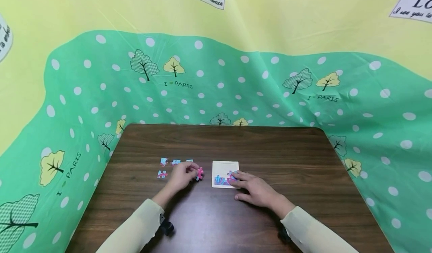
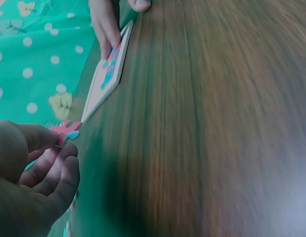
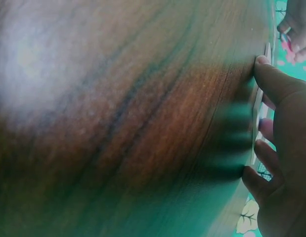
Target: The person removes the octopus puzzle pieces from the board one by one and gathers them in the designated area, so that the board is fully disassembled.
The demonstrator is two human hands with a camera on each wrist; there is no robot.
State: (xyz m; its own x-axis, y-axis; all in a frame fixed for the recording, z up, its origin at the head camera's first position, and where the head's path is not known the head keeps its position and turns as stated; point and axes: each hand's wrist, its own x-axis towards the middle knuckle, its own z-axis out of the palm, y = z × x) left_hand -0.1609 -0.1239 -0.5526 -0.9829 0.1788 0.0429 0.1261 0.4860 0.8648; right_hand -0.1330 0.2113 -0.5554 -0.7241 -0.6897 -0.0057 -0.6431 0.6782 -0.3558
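My left hand [image 1: 182,177] pinches a pink and blue jigsaw piece [image 1: 200,173] between thumb and fingers, just left of the puzzle tray. In the left wrist view the same piece [image 2: 67,131] shows at the fingertips, held above the table. The white square puzzle tray [image 1: 220,166] has several joined pieces [image 1: 221,180] along its lower part. My right hand [image 1: 256,190] lies over the tray's right side, its extended fingers touching the pieces there and covering part of them. The right wrist view shows that hand [image 3: 286,133] with fingers spread at the tray's edge.
Loose jigsaw pieces lie left of the left hand: one at the upper left [image 1: 164,161], another beside it [image 1: 176,162], one lower down [image 1: 162,174], and one partly behind the hand [image 1: 189,160]. The dark wooden table [image 1: 270,144] backs onto a green and yellow patterned cloth [image 1: 236,80].
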